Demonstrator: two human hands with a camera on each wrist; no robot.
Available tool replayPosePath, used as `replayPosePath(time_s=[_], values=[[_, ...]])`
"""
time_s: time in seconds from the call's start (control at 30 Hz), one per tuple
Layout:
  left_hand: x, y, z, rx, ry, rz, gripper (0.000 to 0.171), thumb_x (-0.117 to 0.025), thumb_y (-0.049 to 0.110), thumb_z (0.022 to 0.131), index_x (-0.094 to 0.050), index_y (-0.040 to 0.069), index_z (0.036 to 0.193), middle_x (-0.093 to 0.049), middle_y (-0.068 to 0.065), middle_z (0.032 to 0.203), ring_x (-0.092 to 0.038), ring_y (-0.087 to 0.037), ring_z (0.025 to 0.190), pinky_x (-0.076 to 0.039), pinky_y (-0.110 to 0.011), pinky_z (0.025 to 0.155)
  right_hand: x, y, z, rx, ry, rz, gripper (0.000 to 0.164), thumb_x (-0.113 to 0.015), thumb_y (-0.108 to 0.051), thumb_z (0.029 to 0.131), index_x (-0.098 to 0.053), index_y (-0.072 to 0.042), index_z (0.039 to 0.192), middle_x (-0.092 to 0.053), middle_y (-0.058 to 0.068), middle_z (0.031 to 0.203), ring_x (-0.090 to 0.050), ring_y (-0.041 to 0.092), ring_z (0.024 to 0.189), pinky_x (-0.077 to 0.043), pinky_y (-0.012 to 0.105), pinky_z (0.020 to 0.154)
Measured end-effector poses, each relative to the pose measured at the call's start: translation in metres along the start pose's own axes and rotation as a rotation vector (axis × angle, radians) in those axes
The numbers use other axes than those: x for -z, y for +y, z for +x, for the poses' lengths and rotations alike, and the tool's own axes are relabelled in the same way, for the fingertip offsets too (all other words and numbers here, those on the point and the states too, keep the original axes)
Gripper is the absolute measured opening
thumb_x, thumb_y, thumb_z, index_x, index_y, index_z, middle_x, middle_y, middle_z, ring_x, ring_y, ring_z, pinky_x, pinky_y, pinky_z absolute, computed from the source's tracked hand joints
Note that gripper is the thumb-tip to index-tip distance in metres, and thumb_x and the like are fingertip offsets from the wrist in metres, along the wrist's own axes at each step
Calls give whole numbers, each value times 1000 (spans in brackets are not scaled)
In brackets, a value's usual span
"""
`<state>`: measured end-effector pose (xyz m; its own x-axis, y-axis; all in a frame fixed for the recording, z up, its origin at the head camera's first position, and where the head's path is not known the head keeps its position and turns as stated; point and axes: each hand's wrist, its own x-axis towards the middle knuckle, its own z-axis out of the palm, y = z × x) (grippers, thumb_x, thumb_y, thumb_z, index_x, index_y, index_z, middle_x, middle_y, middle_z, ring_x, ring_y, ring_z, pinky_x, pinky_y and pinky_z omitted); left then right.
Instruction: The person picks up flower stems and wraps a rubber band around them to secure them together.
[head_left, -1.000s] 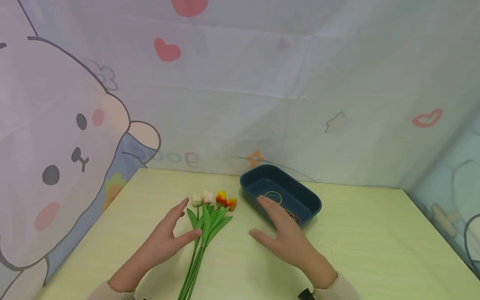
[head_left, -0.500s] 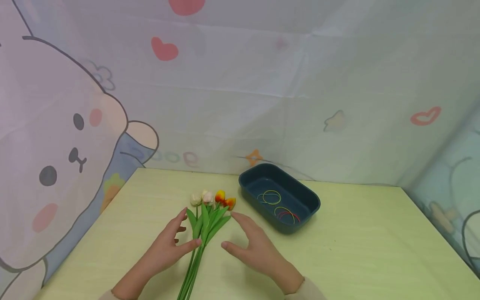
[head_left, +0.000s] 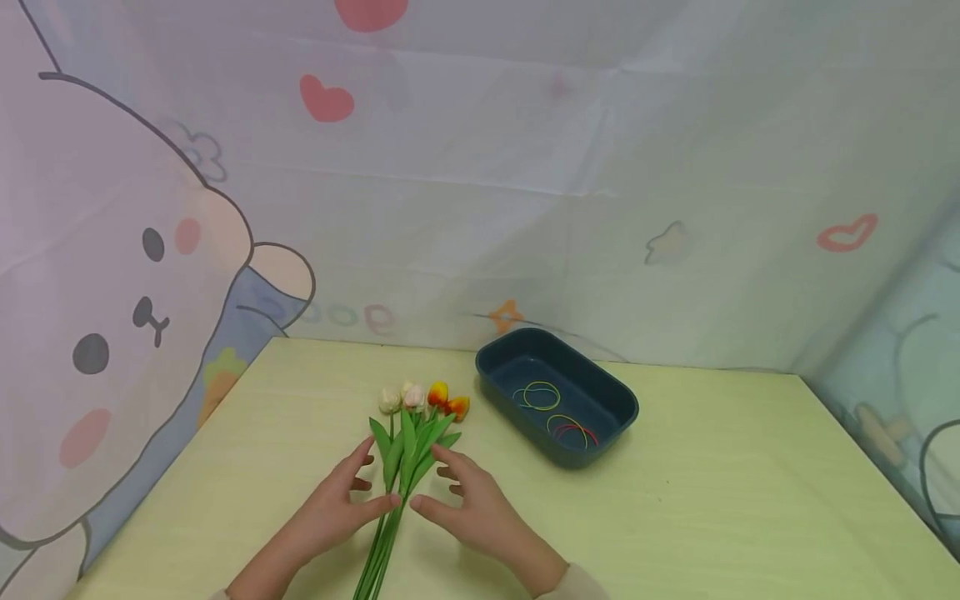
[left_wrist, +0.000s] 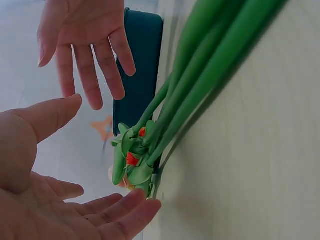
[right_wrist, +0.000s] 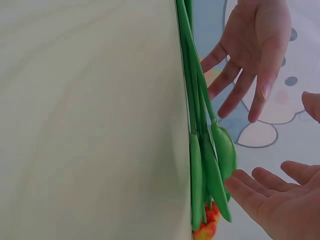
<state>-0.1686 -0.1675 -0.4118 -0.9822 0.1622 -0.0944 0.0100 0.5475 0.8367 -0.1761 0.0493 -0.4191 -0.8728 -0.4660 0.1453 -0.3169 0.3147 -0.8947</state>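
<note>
A bunch of artificial tulips (head_left: 408, 454) lies on the table, white and orange-yellow blooms at the far end, green stems (left_wrist: 210, 60) running toward the near edge. To its left is my left hand (head_left: 337, 504), fingers spread and relaxed, thumb over the stems. On the other side my right hand (head_left: 476, 508) faces it, fingers loosely bent, thumb tip close to the left thumb. Both wrist views show the palms turned toward each other with nothing gripped. In the right wrist view, the right fingertips are near the leaves (right_wrist: 225, 150); whether they touch cannot be told.
A dark blue rectangular basin (head_left: 495, 387) stands behind and right of the tulips. Several thin rubber bands (head_left: 542, 397), yellow, teal and red, lie in it. The pale yellow table (head_left: 720, 483) ends at a printed cloth backdrop (head_left: 480, 183).
My right hand has moved left, from in front of the basin to the tulips' right side, uncovering the rubber bands. My left hand has shifted slightly nearer the table's front. The tulips stay put.
</note>
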Motion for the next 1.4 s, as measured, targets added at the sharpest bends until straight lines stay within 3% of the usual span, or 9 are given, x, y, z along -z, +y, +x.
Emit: replayPosePath(time_s=[0.37, 0.63, 0.93, 1.4], values=[[-2, -3, -1, 69, -29, -60, 97, -78, 31, 82, -18, 4, 153, -42, -25, 141, -53, -33, 111, -56, -42, 75, -13, 4, 1, -158, 2, 158, 67, -69, -28, 90, -41, -1, 144, -48, 20, 140, -56, 36, 119, -54, 49, 91], [-6, -4, 0, 97, -47, -107, 92, -78, 21, 82, -21, 0, 152, -48, -25, 134, -56, -22, 93, -53, -35, 65, -19, 12, 4, -252, -11, 194, 65, -70, -26, 89, -43, 2, 141, -54, 22, 132, -60, 34, 111, -56, 50, 83], [-11, -5, 1, 132, -34, -170, 88, -78, 8, 80, -24, -5, 149, -53, -24, 124, -58, -25, 94, -60, -39, 65, -28, 13, 5, -284, -18, 264, 57, -69, -15, 89, -46, 6, 137, -58, 24, 125, -63, 34, 104, -57, 50, 83], [-14, -6, 1, 145, -74, -229, 81, -76, 2, 79, -28, -15, 143, -56, -23, 116, -61, -23, 91, -61, -40, 68, -41, 8, 6, -272, 28, 360, 44, -65, 4, 85, -54, 13, 126, -62, 24, 118, -67, 27, 94, -60, 35, 79]])
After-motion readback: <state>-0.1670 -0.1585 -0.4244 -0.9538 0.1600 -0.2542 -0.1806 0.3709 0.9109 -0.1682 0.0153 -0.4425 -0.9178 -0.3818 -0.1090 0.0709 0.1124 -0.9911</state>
